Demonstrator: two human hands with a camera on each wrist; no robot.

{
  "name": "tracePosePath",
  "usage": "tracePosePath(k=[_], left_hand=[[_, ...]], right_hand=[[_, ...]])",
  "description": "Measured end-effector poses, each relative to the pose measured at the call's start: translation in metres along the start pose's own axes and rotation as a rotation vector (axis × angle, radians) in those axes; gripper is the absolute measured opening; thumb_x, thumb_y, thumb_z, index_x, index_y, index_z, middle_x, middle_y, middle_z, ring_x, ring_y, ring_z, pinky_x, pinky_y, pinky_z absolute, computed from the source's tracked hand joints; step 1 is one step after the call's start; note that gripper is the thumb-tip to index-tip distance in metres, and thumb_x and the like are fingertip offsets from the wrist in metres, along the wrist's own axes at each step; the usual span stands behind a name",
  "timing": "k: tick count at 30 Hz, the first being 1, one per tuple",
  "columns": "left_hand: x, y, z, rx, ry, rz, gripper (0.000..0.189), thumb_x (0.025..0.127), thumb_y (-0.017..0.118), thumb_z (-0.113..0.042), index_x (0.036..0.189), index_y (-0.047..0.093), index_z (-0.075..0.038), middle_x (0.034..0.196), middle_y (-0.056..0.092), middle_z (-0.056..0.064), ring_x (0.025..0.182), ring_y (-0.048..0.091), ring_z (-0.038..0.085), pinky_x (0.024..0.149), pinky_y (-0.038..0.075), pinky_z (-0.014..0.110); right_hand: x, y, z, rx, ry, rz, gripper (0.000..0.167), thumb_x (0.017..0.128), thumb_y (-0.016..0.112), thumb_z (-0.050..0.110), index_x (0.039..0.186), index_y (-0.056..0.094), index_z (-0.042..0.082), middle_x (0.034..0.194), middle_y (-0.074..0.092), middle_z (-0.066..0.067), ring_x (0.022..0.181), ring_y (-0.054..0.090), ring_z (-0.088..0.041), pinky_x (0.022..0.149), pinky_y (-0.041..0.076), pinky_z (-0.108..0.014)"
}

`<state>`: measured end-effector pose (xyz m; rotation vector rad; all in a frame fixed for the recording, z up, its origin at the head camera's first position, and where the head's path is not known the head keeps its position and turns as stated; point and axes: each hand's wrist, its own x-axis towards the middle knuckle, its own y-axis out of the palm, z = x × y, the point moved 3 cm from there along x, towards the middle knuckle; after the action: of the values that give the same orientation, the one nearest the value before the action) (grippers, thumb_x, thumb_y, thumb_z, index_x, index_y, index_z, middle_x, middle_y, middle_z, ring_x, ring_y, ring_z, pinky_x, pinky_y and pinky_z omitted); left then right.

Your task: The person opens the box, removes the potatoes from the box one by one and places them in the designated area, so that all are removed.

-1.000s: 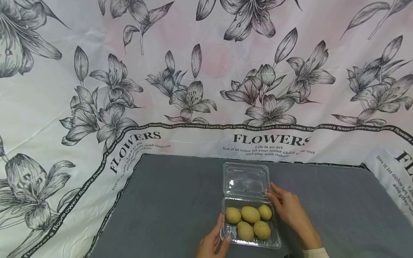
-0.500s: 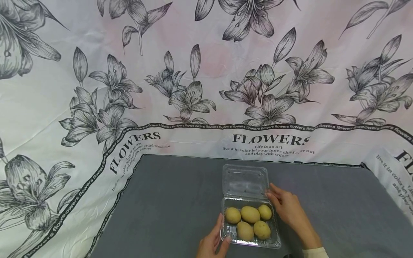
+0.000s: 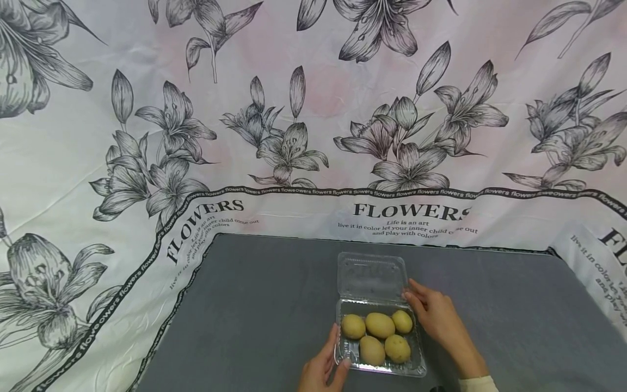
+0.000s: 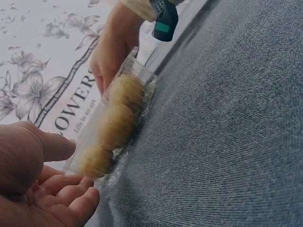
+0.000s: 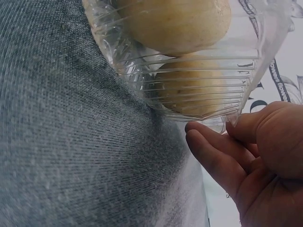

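Observation:
A clear plastic clamshell box (image 3: 345,360) lies on the grey table with several yellow potatoes (image 3: 380,325) in its tray. Its lid (image 3: 370,276) is folded back, away from the person. My left hand (image 3: 320,365) holds the tray's near left corner, thumb at the front edge and fingers along the side. At the right, near the hinge, my right hand (image 3: 438,316) pinches the lid's edge between thumb and fingers. In the right wrist view, the thumb and fingertips (image 5: 193,130) meet at the plastic rim, below a potato (image 5: 189,87).
Grey cloth (image 3: 254,305) covers the table around the box. Behind it hangs a white curtain (image 3: 313,212) printed with flowers and lettering. A dark device (image 4: 164,21) sits on the right wrist, by a pale sleeve (image 3: 479,384).
The lid's far edge has dropped slightly, tilting further back toward the table. Both hands stay in nearly the same place, and the potatoes have not moved.

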<state>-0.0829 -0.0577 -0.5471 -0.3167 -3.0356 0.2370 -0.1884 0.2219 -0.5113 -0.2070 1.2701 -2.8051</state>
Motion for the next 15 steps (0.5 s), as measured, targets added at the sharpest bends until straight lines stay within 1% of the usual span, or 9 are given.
tracePosePath(k=[3, 5, 8, 9, 10, 12, 15], left_hand=[[-0.0002, -0.0002, 0.0007, -0.001, 0.001, -0.003, 0.066, 0.106, 0.066, -0.019, 0.159, 0.037, 0.008, 0.157, 0.045, 0.029, 0.141, 0.047, 0.032, 0.111, 0.046, 0.029], [-0.0006, -0.0005, 0.0009, 0.001, -0.001, -0.005, 0.067, 0.106, 0.067, -0.020, 0.159, 0.037, 0.008, 0.157, 0.045, 0.029, 0.141, 0.048, 0.033, 0.111, 0.046, 0.028], [-0.0013, -0.0011, 0.0004, -0.001, -0.013, -0.004, 0.068, 0.106, 0.067, -0.022, 0.160, 0.037, 0.007, 0.159, 0.044, 0.028, 0.141, 0.047, 0.035, 0.110, 0.046, 0.027], [-0.0014, -0.0012, 0.0001, -0.006, -0.019, -0.004, 0.068, 0.106, 0.067, -0.023, 0.160, 0.037, 0.006, 0.159, 0.043, 0.028, 0.142, 0.046, 0.035, 0.111, 0.046, 0.026], [-0.0016, -0.0013, -0.0004, -0.011, -0.021, -0.003, 0.069, 0.106, 0.067, -0.023, 0.160, 0.036, 0.006, 0.160, 0.043, 0.028, 0.142, 0.046, 0.036, 0.111, 0.045, 0.026], [-0.0016, -0.0012, -0.0013, -0.020, -0.026, -0.004, 0.069, 0.106, 0.067, -0.023, 0.161, 0.035, 0.005, 0.160, 0.042, 0.028, 0.142, 0.045, 0.037, 0.111, 0.045, 0.026], [-0.0015, -0.0006, -0.0027, -0.024, -0.017, -0.006, 0.069, 0.106, 0.066, -0.022, 0.161, 0.035, 0.006, 0.160, 0.042, 0.028, 0.142, 0.046, 0.038, 0.111, 0.046, 0.027]], right_hand=[[-0.0002, 0.0010, -0.0003, 0.006, 0.009, 0.009, 0.050, 0.108, 0.064, 0.017, 0.150, 0.052, -0.008, 0.120, 0.077, -0.018, 0.088, 0.077, -0.023, 0.061, 0.047, -0.030], [-0.0002, 0.0014, -0.0007, 0.007, 0.003, 0.007, 0.050, 0.108, 0.063, 0.017, 0.150, 0.052, -0.009, 0.119, 0.077, -0.018, 0.090, 0.077, -0.025, 0.063, 0.052, -0.032], [0.0001, 0.0020, -0.0017, -0.003, -0.018, -0.005, 0.049, 0.109, 0.063, 0.018, 0.148, 0.053, -0.009, 0.118, 0.077, -0.018, 0.094, 0.078, -0.031, 0.071, 0.062, -0.044], [0.0002, 0.0019, -0.0020, -0.013, -0.026, -0.015, 0.048, 0.109, 0.063, 0.018, 0.148, 0.054, -0.009, 0.117, 0.078, -0.018, 0.096, 0.078, -0.032, 0.074, 0.063, -0.046], [0.0004, 0.0017, -0.0023, -0.024, -0.032, -0.024, 0.048, 0.109, 0.063, 0.018, 0.147, 0.055, -0.009, 0.115, 0.079, -0.018, 0.094, 0.077, -0.032, 0.075, 0.063, -0.048], [0.0006, 0.0010, -0.0028, -0.040, -0.034, -0.032, 0.047, 0.109, 0.062, 0.019, 0.147, 0.056, -0.008, 0.115, 0.078, -0.019, 0.084, 0.075, -0.028, 0.073, 0.061, -0.048], [-0.0001, -0.0012, -0.0021, -0.060, -0.037, -0.051, 0.048, 0.110, 0.062, 0.022, 0.147, 0.057, -0.008, 0.117, 0.077, -0.022, 0.083, 0.074, -0.029, 0.076, 0.062, -0.050]])
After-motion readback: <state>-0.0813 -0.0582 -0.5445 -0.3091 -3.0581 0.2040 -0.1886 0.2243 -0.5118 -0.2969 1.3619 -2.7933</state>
